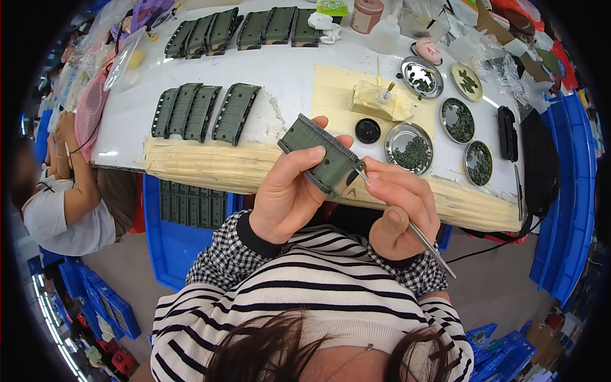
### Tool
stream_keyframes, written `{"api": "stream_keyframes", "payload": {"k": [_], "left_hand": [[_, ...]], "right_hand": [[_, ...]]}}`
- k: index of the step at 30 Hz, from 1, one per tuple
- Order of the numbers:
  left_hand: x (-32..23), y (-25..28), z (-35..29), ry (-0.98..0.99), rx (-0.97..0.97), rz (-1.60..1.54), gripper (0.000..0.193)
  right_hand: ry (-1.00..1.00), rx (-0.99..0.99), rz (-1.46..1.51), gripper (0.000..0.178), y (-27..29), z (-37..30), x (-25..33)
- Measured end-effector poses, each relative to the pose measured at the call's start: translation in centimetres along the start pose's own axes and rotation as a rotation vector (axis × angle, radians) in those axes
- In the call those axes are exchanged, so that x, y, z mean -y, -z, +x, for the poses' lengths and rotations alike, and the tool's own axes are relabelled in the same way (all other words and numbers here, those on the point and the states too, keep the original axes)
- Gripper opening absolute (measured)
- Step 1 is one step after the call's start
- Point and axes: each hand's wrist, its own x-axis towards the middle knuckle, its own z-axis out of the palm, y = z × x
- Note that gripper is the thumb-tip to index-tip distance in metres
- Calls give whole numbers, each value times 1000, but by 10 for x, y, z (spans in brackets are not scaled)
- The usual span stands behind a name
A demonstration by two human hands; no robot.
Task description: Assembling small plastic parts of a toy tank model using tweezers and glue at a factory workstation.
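Note:
My left hand [286, 197] grips a dark green ribbed plastic panel [329, 170], thumb on its face and fingers behind. Tilted above the table's front edge, the panel has a toothed rim and a small dark hole. In my right hand [404, 200] is a slim metal tool that looks like tweezers [428, 243], its tip touching or very near the panel's right-hand edge. Whether a small piece sits at the tip is hidden by the fingers. A fingertip of the right hand seems covered in brown tape. Just beyond the hands lies a round black lid [367, 130].
Similar green panels stand in rows [235, 113] at left and at the back. Metal dishes [409, 149] of small green pieces sit at right, near a tape-wrapped block [380, 100]. A blue crate [167, 251] holds more panels below the table. Another person [76, 197] sits at left.

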Motion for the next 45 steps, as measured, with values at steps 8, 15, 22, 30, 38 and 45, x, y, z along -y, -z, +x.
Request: {"api": "stream_keyframes", "payload": {"k": [8, 15, 22, 30, 38, 45], "left_hand": [[-31, -6, 13, -140, 100, -179, 47], [-28, -2, 20, 179, 253, -704, 57], [-26, -4, 22, 200, 208, -683, 55], [-25, -4, 8, 1, 101, 119, 54], [-14, -6, 7, -22, -66, 448, 56], [-6, -15, 5, -98, -10, 554, 52]], "right_hand": [[-142, -298, 45, 52, 15, 8, -10], [-194, -276, 63, 49, 12, 3, -11], [-187, -255, 60, 42, 18, 3, -13], [-385, -41, -127, 17, 58, 0, -40], [-270, 99, -458, 11, 54, 2, -53], [-240, 116, -499, 12, 52, 3, -55]]}}
